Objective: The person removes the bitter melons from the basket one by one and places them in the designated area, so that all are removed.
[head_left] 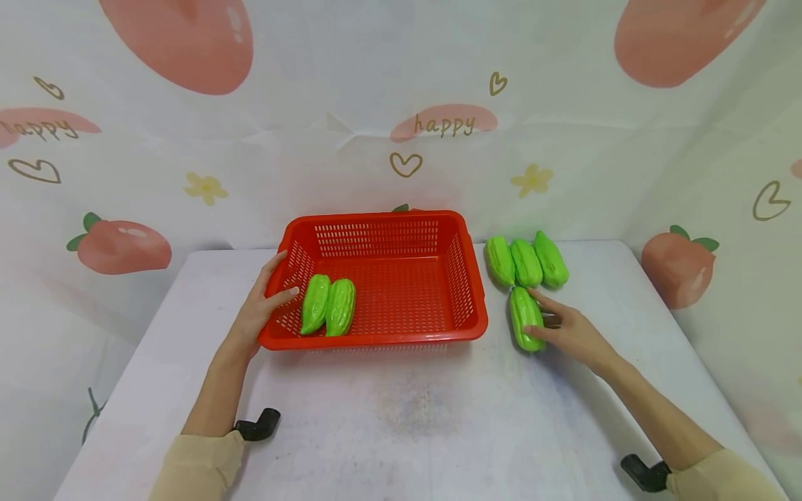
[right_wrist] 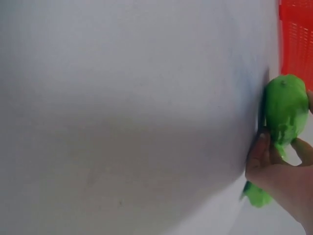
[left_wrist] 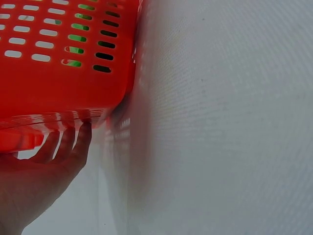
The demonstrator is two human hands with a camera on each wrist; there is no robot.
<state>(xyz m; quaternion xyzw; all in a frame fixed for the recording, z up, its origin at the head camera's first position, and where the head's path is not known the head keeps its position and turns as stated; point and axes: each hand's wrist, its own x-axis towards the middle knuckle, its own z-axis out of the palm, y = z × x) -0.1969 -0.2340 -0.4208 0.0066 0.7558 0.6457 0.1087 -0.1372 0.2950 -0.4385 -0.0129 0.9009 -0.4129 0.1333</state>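
Note:
A red plastic basket (head_left: 401, 341) with slotted walls stands at the back of the table. My left hand (head_left: 255, 313) grips its left rim, thumb over the inside and fingers along the outer wall; in the left wrist view the fingers (left_wrist: 80, 144) press under the rim. Two bright green bitter melons (head_left: 340, 306) lie side by side in the basket's left part. Right of the basket, my right hand (head_left: 573, 334) holds another bitter melon (head_left: 525, 316) between thumb and fingers. In the right wrist view this melon (right_wrist: 286, 105) is low over the white tabletop, fingertips at its side.
Three more bitter melons (head_left: 526, 263) lie in a row at the back right, just behind the held one. The white table (head_left: 426, 431) ends at a printed cloth backdrop (head_left: 351, 90). Black wrist mounts (head_left: 260, 424) sit at both sleeves.

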